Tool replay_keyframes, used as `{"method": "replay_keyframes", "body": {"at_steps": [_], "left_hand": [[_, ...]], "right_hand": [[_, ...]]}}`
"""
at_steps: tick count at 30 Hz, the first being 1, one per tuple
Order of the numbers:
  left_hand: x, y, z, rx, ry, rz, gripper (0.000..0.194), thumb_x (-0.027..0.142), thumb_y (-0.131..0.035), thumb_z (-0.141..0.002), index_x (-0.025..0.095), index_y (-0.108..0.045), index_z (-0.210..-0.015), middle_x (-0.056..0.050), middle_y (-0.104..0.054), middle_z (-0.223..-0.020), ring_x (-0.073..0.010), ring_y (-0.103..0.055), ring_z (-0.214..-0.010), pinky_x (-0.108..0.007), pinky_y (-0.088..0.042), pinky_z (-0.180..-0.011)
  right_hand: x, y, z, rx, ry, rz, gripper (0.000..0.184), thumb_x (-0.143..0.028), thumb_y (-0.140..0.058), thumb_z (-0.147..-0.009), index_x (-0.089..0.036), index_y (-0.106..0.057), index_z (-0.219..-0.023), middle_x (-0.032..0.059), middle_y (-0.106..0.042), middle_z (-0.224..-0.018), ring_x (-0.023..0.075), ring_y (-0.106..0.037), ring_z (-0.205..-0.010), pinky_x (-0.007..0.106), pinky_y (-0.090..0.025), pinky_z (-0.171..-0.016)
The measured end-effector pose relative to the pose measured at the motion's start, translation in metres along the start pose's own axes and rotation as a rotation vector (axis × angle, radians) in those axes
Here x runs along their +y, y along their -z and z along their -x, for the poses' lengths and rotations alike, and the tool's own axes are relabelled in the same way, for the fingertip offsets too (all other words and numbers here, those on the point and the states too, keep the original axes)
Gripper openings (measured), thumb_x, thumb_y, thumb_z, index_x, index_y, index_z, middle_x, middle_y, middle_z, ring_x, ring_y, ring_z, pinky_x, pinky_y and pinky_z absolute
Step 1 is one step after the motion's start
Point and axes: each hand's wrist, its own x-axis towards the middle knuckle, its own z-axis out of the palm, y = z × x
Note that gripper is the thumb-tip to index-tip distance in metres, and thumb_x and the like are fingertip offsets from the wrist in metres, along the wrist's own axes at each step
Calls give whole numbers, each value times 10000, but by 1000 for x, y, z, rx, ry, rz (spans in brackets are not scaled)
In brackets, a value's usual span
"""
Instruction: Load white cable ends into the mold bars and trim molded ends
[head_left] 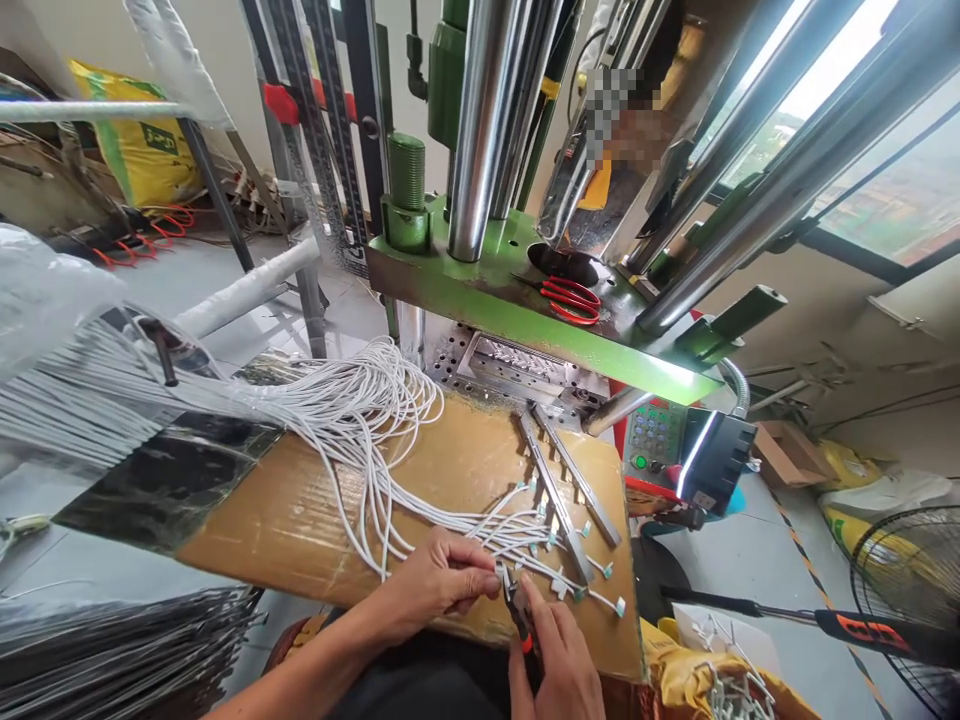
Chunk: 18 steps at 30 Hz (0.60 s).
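A green press (517, 290) with chrome columns is seen at the back, red scissors (571, 297) lying on its plate. In front of it a cardboard-covered surface (300, 520) is spread with a bundle of white cables (360, 410), looped at the middle and fanned out toward the near edge, where their ends carry small moulded plugs (559, 585). Two metal bars (562, 490) lie slanted across the right part of the surface, touching the cable ends. At the near edge the left hand (439, 580) is closed, its fingers pinched on one cable end. Just beside it the right hand (559, 660) is wrapped around small cutters (517, 605) with red handles, whose tip is set at the cable end held by the left hand. A control box (675, 450) is seen at the right of the press.
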Motion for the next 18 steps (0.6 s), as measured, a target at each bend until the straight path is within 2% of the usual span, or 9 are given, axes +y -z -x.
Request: {"method": "replay_keyframes", "body": {"at_steps": [2,4,7,9,11,13,16,18], "left_hand": [[-4,1,0,-23,-24,-25,358,449,-746,-697,99,-702,-634,31,-461,-461,-69,-325,-457,-233,-202,-477],[-8,2,-1,-34,-25,-37,345,428,-743,-716,102,-692,-616,35,-453,-461,-66,-317,-462,-235,-191,-479],[-12,2,-1,-48,-14,-33,310,404,-761,-703,103,-713,-650,34,-469,-478,-66,-322,-462,-233,-192,-474],[-13,2,-1,-56,-4,-25,313,413,-764,-696,103,-728,-683,33,-478,-484,-67,-325,-456,-231,-195,-466],[-13,2,-1,-58,8,-23,327,430,-752,-709,104,-729,-694,34,-471,-471,-66,-321,-445,-227,-192,-459],[-13,2,-1,-50,10,-23,339,445,-732,-731,107,-723,-693,39,-456,-451,-63,-312,-431,-222,-187,-452],[-12,1,-2,-48,-14,-30,348,454,-717,-745,110,-721,-697,42,-451,-449,-59,-307,-424,-215,-195,-453],[-11,1,-2,-51,-29,-58,357,461,-708,-751,107,-723,-701,40,-453,-456,-60,-306,-428,-215,-203,-456]], "right_hand": [[-1,3,-1,-2,18,-46,334,-259,-475,-889,-235,-585,-1203,80,-679,-941,230,-668,-823,337,-542,-754],[-2,6,-2,-25,11,-115,209,-286,-459,-913,-226,-641,-996,58,-681,-828,196,-667,-731,280,-529,-676],[-6,8,-1,-95,-41,-213,256,-359,-477,-917,-225,-618,-750,1,-630,-630,147,-615,-557,227,-477,-564],[-6,10,0,-158,-83,-269,299,-399,-486,-906,-222,-618,-705,-13,-617,-584,138,-600,-525,217,-473,-560],[-4,10,2,-199,-108,-287,268,-384,-485,-893,-219,-660,-775,7,-658,-649,157,-637,-597,219,-500,-607],[-1,10,4,-188,-107,-257,252,-316,-476,-873,-218,-689,-965,38,-702,-807,180,-675,-731,235,-529,-686],[5,10,5,-118,-74,-179,438,-224,-455,-832,-228,-608,-1243,68,-687,-1021,199,-675,-906,268,-542,-804],[7,9,6,-98,-63,-145,496,-199,-451,-825,-232,-567,-1307,72,-671,-1038,199,-668,-929,271,-544,-823]]}}
